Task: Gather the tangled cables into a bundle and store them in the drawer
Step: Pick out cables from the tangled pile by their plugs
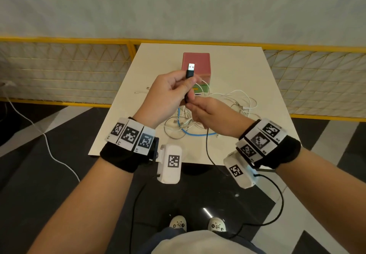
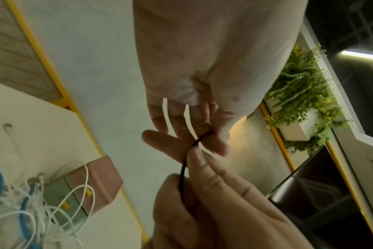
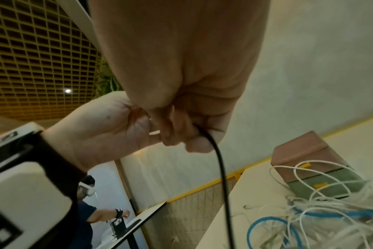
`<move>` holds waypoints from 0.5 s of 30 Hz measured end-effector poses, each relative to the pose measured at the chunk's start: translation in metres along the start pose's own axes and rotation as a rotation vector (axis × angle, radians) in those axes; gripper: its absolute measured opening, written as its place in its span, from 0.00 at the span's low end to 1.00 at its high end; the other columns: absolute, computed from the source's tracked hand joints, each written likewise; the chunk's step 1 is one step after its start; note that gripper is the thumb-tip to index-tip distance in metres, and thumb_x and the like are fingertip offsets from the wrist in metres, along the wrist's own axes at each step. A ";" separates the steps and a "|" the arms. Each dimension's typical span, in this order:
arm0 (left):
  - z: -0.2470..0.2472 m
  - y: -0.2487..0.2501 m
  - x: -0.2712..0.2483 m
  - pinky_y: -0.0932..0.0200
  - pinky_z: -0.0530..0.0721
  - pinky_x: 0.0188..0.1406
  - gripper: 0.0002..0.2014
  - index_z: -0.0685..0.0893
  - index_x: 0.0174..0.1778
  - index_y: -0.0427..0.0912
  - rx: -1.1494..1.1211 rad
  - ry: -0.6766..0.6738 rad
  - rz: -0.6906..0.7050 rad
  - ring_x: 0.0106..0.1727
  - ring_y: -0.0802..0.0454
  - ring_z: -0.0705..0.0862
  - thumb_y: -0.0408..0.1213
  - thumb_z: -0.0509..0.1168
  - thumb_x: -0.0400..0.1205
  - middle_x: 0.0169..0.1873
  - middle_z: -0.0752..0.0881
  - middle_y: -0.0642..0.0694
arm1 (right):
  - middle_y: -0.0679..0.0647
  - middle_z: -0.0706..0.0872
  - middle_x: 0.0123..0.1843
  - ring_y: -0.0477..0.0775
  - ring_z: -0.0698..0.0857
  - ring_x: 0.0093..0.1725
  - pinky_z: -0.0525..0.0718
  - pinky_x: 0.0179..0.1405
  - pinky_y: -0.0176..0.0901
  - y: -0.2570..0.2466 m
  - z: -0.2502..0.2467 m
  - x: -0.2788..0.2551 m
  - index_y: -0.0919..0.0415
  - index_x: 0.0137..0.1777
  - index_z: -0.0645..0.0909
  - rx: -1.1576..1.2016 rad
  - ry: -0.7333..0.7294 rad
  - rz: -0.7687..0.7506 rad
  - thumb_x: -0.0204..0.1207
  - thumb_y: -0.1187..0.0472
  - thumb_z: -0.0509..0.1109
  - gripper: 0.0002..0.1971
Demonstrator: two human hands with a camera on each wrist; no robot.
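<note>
Early stage. The left hand pinches the black cable just below its metal-tipped plug. The right hand, at its 5 o'clock, is clamped on the same cable lower down. Remaining: the tangle of thin white and braided blue cables lies loose on the smooth pale table. The pink box with drawers, at 12 o'clock, appears closed.

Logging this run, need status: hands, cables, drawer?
Left hand pinches black cable below its USB plug; right hand pinches it lower down. White and blue tangle on table, unbundled. Drawer box closed, cables draped across its front.
</note>
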State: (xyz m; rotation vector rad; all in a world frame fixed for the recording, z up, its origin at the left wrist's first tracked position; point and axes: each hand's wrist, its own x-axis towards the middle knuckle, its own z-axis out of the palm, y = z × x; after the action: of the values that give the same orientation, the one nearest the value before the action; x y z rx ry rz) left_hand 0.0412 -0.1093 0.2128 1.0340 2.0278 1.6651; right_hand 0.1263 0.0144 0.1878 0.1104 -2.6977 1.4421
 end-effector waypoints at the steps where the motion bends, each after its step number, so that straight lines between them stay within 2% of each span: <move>1: -0.001 -0.002 -0.001 0.66 0.83 0.41 0.09 0.87 0.54 0.39 -0.018 0.017 0.006 0.36 0.57 0.83 0.33 0.60 0.88 0.31 0.85 0.47 | 0.43 0.71 0.28 0.38 0.72 0.24 0.71 0.32 0.31 0.001 0.001 0.001 0.47 0.43 0.73 0.021 0.005 0.002 0.86 0.63 0.54 0.13; 2: -0.001 -0.003 -0.001 0.68 0.83 0.45 0.09 0.86 0.52 0.39 -0.032 0.050 0.022 0.38 0.57 0.85 0.33 0.60 0.88 0.33 0.87 0.46 | 0.42 0.72 0.28 0.38 0.72 0.25 0.71 0.33 0.31 0.003 0.003 0.002 0.53 0.49 0.75 0.059 0.013 0.006 0.87 0.64 0.53 0.11; 4: -0.003 -0.003 0.002 0.72 0.81 0.45 0.08 0.84 0.48 0.42 -0.042 0.142 0.063 0.40 0.52 0.86 0.33 0.59 0.88 0.33 0.89 0.50 | 0.43 0.71 0.29 0.38 0.72 0.26 0.71 0.32 0.27 0.008 0.012 0.002 0.64 0.63 0.75 0.106 0.027 0.001 0.87 0.64 0.50 0.14; 5: -0.004 -0.003 0.004 0.74 0.79 0.44 0.08 0.83 0.47 0.43 -0.049 0.182 0.083 0.40 0.50 0.85 0.33 0.59 0.88 0.31 0.90 0.52 | 0.45 0.68 0.30 0.38 0.71 0.27 0.71 0.31 0.26 0.012 0.018 0.000 0.66 0.65 0.74 0.108 0.027 -0.014 0.88 0.63 0.49 0.15; 7: -0.006 -0.002 0.007 0.72 0.79 0.45 0.09 0.82 0.45 0.45 -0.090 0.240 0.115 0.39 0.54 0.85 0.32 0.59 0.88 0.28 0.89 0.56 | 0.48 0.67 0.31 0.39 0.70 0.28 0.72 0.32 0.27 0.029 0.033 -0.006 0.62 0.66 0.73 0.043 0.010 -0.005 0.88 0.59 0.48 0.16; 9: -0.008 -0.001 0.010 0.67 0.82 0.46 0.10 0.82 0.44 0.45 -0.152 0.285 0.150 0.36 0.57 0.86 0.31 0.58 0.88 0.27 0.88 0.56 | 0.48 0.70 0.33 0.40 0.71 0.30 0.77 0.37 0.36 0.056 0.049 -0.014 0.56 0.66 0.71 -0.064 -0.068 0.090 0.87 0.55 0.47 0.16; 11: -0.010 -0.002 0.012 0.64 0.83 0.43 0.10 0.81 0.45 0.44 -0.194 0.290 0.162 0.35 0.57 0.86 0.30 0.57 0.88 0.28 0.87 0.54 | 0.50 0.75 0.36 0.45 0.74 0.33 0.80 0.46 0.53 0.080 0.064 -0.023 0.54 0.68 0.69 -0.166 -0.209 0.224 0.87 0.57 0.48 0.15; 12: -0.010 -0.003 0.013 0.64 0.83 0.42 0.10 0.81 0.46 0.43 -0.199 0.261 0.142 0.34 0.56 0.86 0.30 0.57 0.88 0.29 0.87 0.53 | 0.53 0.78 0.39 0.48 0.77 0.35 0.80 0.48 0.54 0.089 0.069 -0.027 0.54 0.70 0.68 -0.206 -0.283 0.277 0.87 0.59 0.49 0.15; 13: -0.010 -0.004 0.013 0.62 0.85 0.40 0.09 0.81 0.47 0.42 -0.192 0.213 0.102 0.33 0.56 0.86 0.30 0.57 0.89 0.29 0.87 0.52 | 0.56 0.81 0.46 0.49 0.80 0.40 0.80 0.50 0.51 0.098 0.071 -0.031 0.54 0.73 0.65 -0.227 -0.355 0.313 0.86 0.61 0.52 0.17; 14: -0.008 -0.006 0.014 0.60 0.86 0.39 0.08 0.81 0.50 0.40 -0.176 0.160 0.049 0.32 0.54 0.87 0.31 0.56 0.89 0.31 0.88 0.51 | 0.58 0.80 0.55 0.50 0.82 0.49 0.78 0.55 0.46 0.105 0.070 -0.034 0.55 0.78 0.61 -0.232 -0.427 0.330 0.84 0.63 0.57 0.23; 15: -0.005 -0.009 0.013 0.57 0.87 0.37 0.07 0.80 0.53 0.40 -0.158 0.111 -0.011 0.30 0.53 0.87 0.32 0.56 0.89 0.32 0.88 0.48 | 0.58 0.76 0.65 0.52 0.80 0.59 0.75 0.64 0.44 0.111 0.068 -0.036 0.56 0.81 0.55 -0.242 -0.503 0.343 0.80 0.66 0.61 0.31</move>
State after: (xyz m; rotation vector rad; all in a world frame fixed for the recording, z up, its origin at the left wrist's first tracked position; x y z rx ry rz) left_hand 0.0260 -0.1043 0.2087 0.8944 1.9273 1.8809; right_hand 0.1488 0.0205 0.0548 -0.0102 -3.4243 1.2819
